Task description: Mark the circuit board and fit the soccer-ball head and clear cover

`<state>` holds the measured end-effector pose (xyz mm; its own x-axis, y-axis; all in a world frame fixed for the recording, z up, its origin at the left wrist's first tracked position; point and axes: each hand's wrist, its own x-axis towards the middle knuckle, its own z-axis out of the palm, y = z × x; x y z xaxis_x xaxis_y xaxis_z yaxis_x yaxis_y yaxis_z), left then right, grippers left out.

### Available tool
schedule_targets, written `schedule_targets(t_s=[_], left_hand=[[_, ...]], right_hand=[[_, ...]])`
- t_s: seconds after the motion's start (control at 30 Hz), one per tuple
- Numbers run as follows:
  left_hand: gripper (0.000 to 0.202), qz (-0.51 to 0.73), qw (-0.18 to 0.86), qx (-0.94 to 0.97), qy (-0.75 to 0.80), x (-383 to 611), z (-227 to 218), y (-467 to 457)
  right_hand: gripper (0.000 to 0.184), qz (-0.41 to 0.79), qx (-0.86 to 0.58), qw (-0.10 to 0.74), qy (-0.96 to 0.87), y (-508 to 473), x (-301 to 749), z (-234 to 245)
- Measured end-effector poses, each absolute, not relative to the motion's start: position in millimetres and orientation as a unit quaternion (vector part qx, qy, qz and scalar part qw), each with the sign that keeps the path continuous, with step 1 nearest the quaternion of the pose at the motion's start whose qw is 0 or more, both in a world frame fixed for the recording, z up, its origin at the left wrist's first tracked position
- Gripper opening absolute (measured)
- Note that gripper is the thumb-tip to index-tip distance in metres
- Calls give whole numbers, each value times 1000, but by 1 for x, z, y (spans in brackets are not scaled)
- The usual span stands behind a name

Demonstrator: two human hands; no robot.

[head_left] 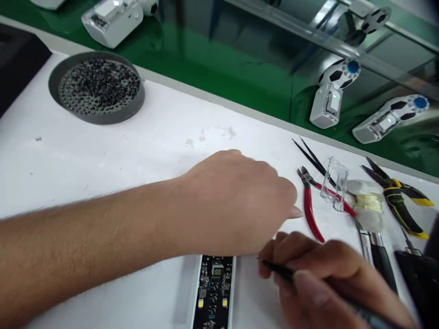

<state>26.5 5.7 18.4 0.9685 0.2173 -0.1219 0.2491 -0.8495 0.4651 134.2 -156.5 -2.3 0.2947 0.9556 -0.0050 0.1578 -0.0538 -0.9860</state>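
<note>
My left hand (236,203) reaches in from the left, its fingers curled down above the top edge of a black circuit board (214,292). The board sits in a white holder, and my left hand hides its upper end. My right hand (318,283) is shut on a thin black tool (277,269), whose narrow tip points left close to the board. Just beyond my fingers lie red-handled pliers (308,205). Black tweezers (310,157) and a clear plastic piece (334,185) lie beyond them.
Yellow-and-black pliers (396,205) and a black-handled tool (380,256) lie on the white work surface (103,155) at right. At back left stands a round grey mesh tray (98,87) of black granules. White devices (338,89) rest on a green shelf beyond.
</note>
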Motion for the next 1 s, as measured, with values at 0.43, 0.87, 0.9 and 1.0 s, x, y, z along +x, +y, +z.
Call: schedule_targets(t_s=[0.43, 0.87, 0.9, 1.0], left_hand=[[37, 36, 240, 966, 93, 15, 11, 7], [42, -34, 241, 963, 114, 26, 18, 7], [41, -38, 242, 963, 116, 26, 18, 7], [38, -32, 248, 962, 115, 26, 16, 7]], right_hand=[[26, 472, -569, 573, -354, -155, 148, -21], [14, 303, -607, 457, -576, -159, 128, -11], [16, 279, -601, 473, -580, -160, 124, -12], [21, 243, -608, 473, -589, -159, 118, -11]])
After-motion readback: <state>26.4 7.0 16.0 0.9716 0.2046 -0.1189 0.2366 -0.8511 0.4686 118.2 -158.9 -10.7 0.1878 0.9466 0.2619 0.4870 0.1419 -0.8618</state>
